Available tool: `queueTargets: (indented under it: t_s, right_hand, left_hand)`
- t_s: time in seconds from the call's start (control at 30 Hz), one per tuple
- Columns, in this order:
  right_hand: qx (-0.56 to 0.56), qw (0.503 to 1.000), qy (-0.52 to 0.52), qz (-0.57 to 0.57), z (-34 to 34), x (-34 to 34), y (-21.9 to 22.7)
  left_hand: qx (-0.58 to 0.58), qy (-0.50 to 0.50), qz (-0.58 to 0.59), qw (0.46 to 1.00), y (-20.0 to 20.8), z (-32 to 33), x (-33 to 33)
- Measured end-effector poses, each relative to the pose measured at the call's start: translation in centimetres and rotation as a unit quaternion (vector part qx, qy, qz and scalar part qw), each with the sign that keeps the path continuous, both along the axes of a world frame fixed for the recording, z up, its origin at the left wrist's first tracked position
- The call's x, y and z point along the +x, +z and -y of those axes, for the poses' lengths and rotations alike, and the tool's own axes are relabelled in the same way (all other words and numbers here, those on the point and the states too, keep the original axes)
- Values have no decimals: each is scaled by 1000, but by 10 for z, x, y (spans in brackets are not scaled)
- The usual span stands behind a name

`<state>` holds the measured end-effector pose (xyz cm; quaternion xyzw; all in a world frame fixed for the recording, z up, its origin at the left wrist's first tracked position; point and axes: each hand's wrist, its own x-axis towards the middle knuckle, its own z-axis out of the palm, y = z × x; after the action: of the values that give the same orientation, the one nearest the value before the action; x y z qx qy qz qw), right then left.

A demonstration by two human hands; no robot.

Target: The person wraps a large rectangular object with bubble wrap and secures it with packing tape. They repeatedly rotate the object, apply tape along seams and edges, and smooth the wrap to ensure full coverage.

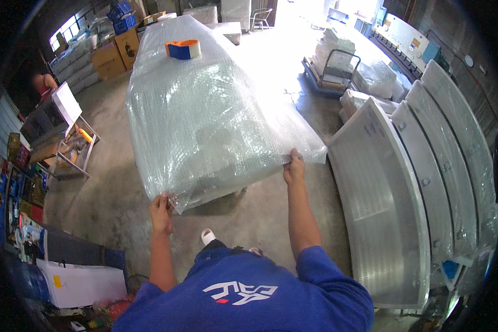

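A long, bulky object lies in front of me under a sheet of clear bubble wrap (188, 116); what is beneath it cannot be made out. My left hand (161, 213) pinches the near left corner of the wrap. The near right edge is gripped by my right hand (295, 167), with the fingers closed around it. Between the two hands the edge of the wrap hangs loosely above the floor. Toward the far end, an orange and blue ring, apparently a tape roll (182, 50), rests on top of the wrap.
Large pale curved panels (382, 205) stand upright close on my right. A platform trolley (331, 77) carries wrapped goods farther back. Cardboard boxes (109, 60) sit at the far left, near a metal-framed stand (77, 146). A person (44, 86) is beyond it.
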<state>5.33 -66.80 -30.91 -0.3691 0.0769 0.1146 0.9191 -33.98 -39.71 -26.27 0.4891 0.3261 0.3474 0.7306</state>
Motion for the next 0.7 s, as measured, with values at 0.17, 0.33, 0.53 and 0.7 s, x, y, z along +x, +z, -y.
queueTargets:
  t_s: [0.17, 0.33, 0.53, 0.7]
  right_hand:
    - [-22, 998, -50, -19, -6, 25, -7]
    - [-28, 994, -100, -20, -22, 33, -16]
    - [-258, 942, -211, -46, -42, 38, -15]
    - [-317, 921, -227, -25, -45, 38, -15]
  left_hand:
    - [13, 55, -11, 998, -11, 0, -3]
    - [38, 36, -24, 998, -4, 5, -7]
    - [9, 42, -47, 998, -14, 8, -4]
    - [-10, 8, -49, 999, -19, 2, -7]
